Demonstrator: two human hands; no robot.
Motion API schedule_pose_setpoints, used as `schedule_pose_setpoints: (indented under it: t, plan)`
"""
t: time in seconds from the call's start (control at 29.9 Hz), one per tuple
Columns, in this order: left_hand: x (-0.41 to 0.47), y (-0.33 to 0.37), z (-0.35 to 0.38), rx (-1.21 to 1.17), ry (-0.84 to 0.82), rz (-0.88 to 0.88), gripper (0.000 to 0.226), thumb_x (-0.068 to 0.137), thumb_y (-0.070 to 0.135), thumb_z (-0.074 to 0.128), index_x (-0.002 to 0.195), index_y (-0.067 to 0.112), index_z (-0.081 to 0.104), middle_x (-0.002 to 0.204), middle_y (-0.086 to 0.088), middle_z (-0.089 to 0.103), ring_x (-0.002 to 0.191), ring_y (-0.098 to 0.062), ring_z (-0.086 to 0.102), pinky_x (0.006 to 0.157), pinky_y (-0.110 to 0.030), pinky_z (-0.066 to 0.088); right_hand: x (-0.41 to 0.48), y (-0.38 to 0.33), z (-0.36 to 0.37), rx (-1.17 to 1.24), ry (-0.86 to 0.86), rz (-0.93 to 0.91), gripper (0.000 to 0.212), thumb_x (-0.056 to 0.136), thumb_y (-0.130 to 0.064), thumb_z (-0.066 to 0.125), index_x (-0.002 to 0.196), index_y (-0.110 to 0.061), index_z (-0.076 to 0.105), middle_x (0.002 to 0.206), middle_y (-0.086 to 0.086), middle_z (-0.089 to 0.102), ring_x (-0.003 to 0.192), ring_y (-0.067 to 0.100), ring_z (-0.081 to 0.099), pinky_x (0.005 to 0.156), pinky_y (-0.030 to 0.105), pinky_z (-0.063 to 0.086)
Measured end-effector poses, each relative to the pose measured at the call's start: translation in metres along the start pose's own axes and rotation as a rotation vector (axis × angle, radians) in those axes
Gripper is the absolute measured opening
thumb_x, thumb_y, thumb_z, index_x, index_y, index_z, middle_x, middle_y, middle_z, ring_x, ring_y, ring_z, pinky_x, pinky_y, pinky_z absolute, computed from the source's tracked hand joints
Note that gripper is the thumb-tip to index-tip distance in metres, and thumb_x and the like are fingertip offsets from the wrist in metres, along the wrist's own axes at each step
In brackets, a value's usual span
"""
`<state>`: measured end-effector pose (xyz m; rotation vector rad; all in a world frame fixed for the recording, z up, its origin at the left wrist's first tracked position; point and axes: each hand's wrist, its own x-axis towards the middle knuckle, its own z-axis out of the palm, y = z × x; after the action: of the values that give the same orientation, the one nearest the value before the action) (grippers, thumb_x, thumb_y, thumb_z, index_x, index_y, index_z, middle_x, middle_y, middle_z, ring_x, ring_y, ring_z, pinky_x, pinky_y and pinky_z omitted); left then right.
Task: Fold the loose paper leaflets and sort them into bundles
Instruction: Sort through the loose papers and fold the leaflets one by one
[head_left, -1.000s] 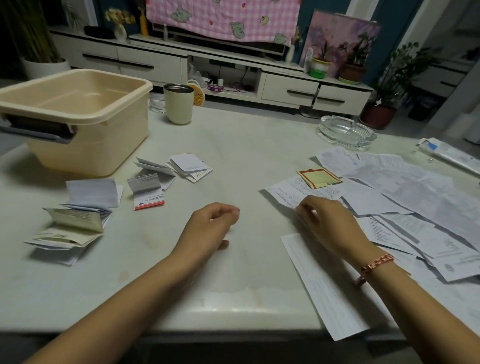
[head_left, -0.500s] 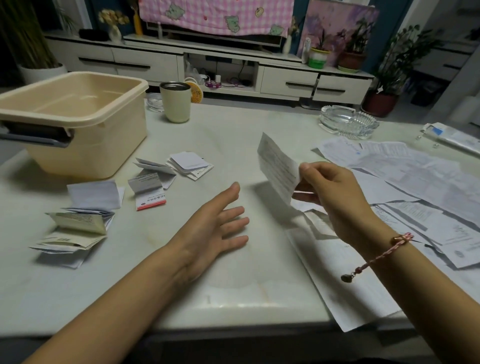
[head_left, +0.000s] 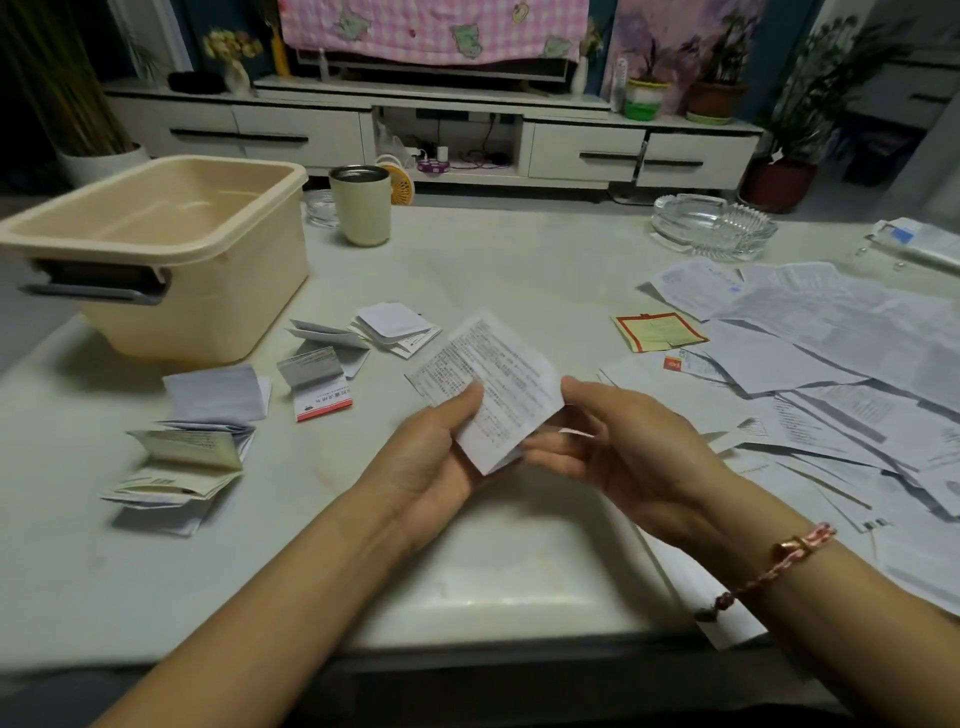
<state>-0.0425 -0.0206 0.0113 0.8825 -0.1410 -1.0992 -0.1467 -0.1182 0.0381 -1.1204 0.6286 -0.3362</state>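
Folded bundles (head_left: 182, 457) sit in front of the tub (head_left: 171, 260) on the desk (head_left: 493, 260), kept apart by kind, I'd say. Right of the tub, lifted clear for creasing, there's the leaflet (head_left: 493, 384). The left hand (head_left: 436, 462) grips it, thumb on top, fingers curled beneath. The right hand (head_left: 618, 447) pinches its other edge, fingers half-curled. Farthest from the tub, loose sheets (head_left: 831, 364) wait.

Print on the leaflet (head_left: 498, 374) is illegibly small; loose sheets (head_left: 831, 338) run past the right edge.
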Motion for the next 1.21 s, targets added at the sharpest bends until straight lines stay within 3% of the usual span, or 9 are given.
schedule_pose_setpoints:
  t: [0.1, 0.17, 0.33, 0.47, 0.64, 0.77, 0.87, 0.97, 1.21]
  plan:
    - [0.002, 0.001, 0.000, 0.002, 0.077, 0.080, 0.021, 0.097, 0.007, 0.039, 0.099, 0.009, 0.060, 0.104, -0.007, 0.069, 0.091, -0.020, 0.066, 0.075, -0.037, 0.054, 0.003, 0.001, -0.008, -0.341, 0.213, -0.234, 0.009, 0.092, -0.018, 0.054, 0.097, -0.012, 0.059, 0.085, 0.004, 0.064, 0.063, 0.013, 0.060, 0.054, 0.018, 0.050]
    - [0.000, 0.002, 0.000, 0.096, 0.083, 0.101, 0.021, 0.097, 0.007, 0.041, 0.097, 0.010, 0.062, 0.098, -0.003, 0.071, 0.087, -0.017, 0.068, 0.074, -0.032, 0.057, 0.007, 0.002, -0.016, -0.534, 0.262, -0.333, 0.020, 0.088, -0.023, 0.062, 0.107, -0.018, 0.057, 0.095, 0.000, 0.062, 0.077, 0.011, 0.058, 0.060, 0.018, 0.048]
    - [-0.005, -0.002, 0.001, 0.336, 0.031, 0.073, 0.021, 0.096, 0.012, 0.046, 0.110, 0.013, 0.062, 0.107, -0.006, 0.071, 0.096, -0.018, 0.069, 0.079, -0.028, 0.057, 0.008, 0.001, -0.018, -0.498, 0.067, -0.156, 0.019, 0.085, -0.018, 0.065, 0.102, -0.010, 0.063, 0.104, 0.017, 0.068, 0.090, 0.027, 0.066, 0.074, 0.033, 0.051]
    - [-0.007, -0.005, 0.003, 0.458, 0.014, 0.087, 0.020, 0.095, 0.016, 0.049, 0.109, 0.014, 0.063, 0.103, -0.005, 0.072, 0.089, -0.016, 0.070, 0.076, -0.025, 0.057, 0.010, 0.004, -0.020, -0.430, 0.015, -0.078, 0.010, 0.088, -0.010, 0.060, 0.096, -0.008, 0.066, 0.099, 0.008, 0.072, 0.092, 0.026, 0.069, 0.091, 0.047, 0.050]
    - [-0.005, -0.001, 0.002, 0.523, 0.068, 0.154, 0.020, 0.095, 0.006, 0.048, 0.102, 0.012, 0.065, 0.096, -0.005, 0.073, 0.083, -0.016, 0.070, 0.072, -0.027, 0.057, 0.013, -0.002, -0.024, -0.265, -0.007, -0.034, 0.014, 0.089, 0.003, 0.052, 0.090, -0.007, 0.063, 0.096, 0.010, 0.072, 0.086, 0.025, 0.070, 0.081, 0.037, 0.056]
    - [-0.007, 0.002, 0.003, 0.523, 0.094, 0.147, 0.036, 0.087, -0.006, 0.035, 0.083, 0.007, 0.068, 0.084, -0.009, 0.070, 0.075, -0.020, 0.066, 0.065, -0.032, 0.057, 0.011, -0.001, -0.025, -0.369, 0.009, -0.103, 0.028, 0.087, 0.009, 0.047, 0.072, -0.010, 0.063, 0.072, 0.006, 0.065, 0.070, 0.019, 0.060, 0.061, 0.027, 0.045]
    - [-0.008, 0.006, 0.005, 0.376, 0.083, 0.051, 0.036, 0.087, 0.006, 0.032, 0.079, 0.000, 0.067, 0.089, -0.019, 0.066, 0.077, -0.031, 0.064, 0.073, -0.040, 0.054, 0.010, 0.001, -0.026, -0.439, 0.033, -0.181, 0.040, 0.082, 0.015, 0.041, 0.059, -0.012, 0.061, 0.082, 0.015, 0.068, 0.075, 0.022, 0.061, 0.062, 0.026, 0.044]
    - [-0.010, 0.005, 0.005, 0.475, 0.093, 0.034, 0.020, 0.092, 0.021, 0.050, 0.094, 0.009, 0.065, 0.094, -0.011, 0.068, 0.069, -0.019, 0.065, 0.059, -0.028, 0.055, 0.007, 0.004, -0.025, -0.530, 0.032, -0.324, 0.042, 0.080, 0.016, 0.043, 0.055, -0.012, 0.061, 0.086, 0.016, 0.069, 0.068, 0.017, 0.059, 0.050, 0.019, 0.041]
    - [-0.011, -0.002, 0.000, 0.728, 0.115, 0.116, 0.010, 0.086, 0.007, 0.062, 0.083, 0.011, 0.070, 0.066, -0.001, 0.070, 0.054, -0.005, 0.062, 0.050, -0.014, 0.048, 0.009, 0.003, -0.020, -0.517, 0.063, -0.309, 0.033, 0.093, -0.004, 0.040, 0.083, -0.019, 0.069, 0.076, -0.002, 0.062, 0.066, 0.009, 0.054, 0.056, 0.016, 0.043]
